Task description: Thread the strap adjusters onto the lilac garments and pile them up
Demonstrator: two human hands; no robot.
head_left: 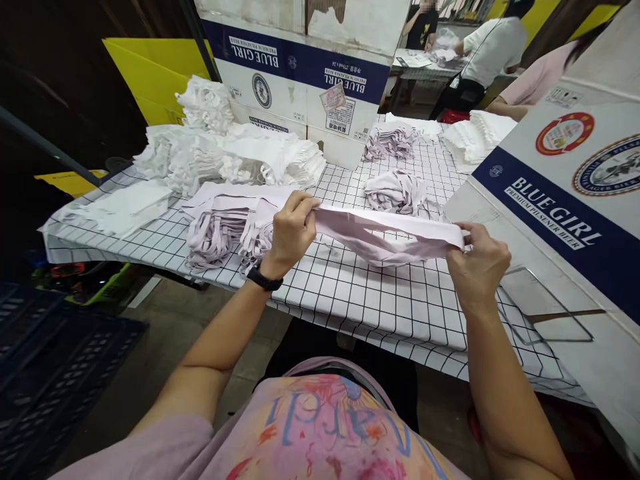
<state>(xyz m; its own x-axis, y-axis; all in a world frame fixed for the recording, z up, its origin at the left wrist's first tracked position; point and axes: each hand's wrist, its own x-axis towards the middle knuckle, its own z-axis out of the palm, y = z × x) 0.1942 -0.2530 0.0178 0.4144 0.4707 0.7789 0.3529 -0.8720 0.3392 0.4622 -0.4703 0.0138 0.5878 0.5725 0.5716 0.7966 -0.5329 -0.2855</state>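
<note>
A pale pink piece of fabric (385,235) is stretched flat between my two hands above the checked tablecloth (350,293). My left hand (290,230) pinches its left end, with a black watch on that wrist. My right hand (477,260) grips its right end, fingers curled closed. Just left of my left hand lies a pile of folded pink pieces (220,230).
Stacks of white fabric (225,150) fill the far left of the table. Blue Girl cardboard boxes stand at the back (305,73) and at the right (565,200). A crumpled pink heap (397,192) lies mid-table. Other people (493,50) work at a table behind. Dark crates (45,373) sit on the floor at left.
</note>
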